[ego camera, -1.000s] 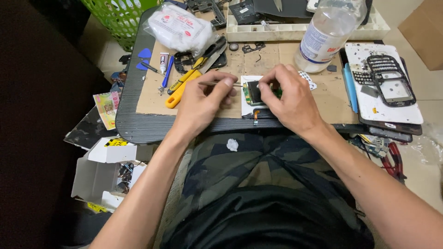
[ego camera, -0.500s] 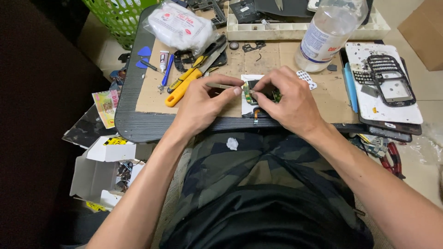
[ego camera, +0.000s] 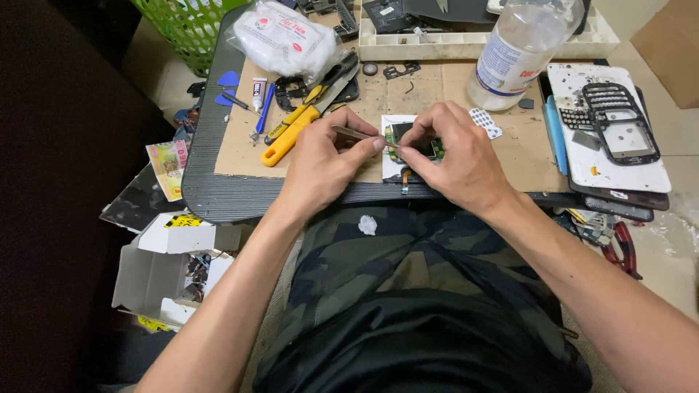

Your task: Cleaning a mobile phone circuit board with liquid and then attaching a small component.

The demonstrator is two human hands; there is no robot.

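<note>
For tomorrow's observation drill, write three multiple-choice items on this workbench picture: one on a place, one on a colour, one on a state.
1. Where does the clear bottle stand?
A. on the far right of the cardboard mat
B. on the floor
C. in the green basket

2. What colour are the cutter handles left of the hands?
A. red
B. yellow
C. black

3. What is the left hand doing?
A. lying flat and empty
B. gripping the bottle
C. pinching tweezers aimed at the circuit board

Answers: 1 A, it stands at the mat's far right edge. 2 B, both handles are yellow. 3 C, thumb and fingers pinch the tweezers while the right hand steadies the board.
</note>
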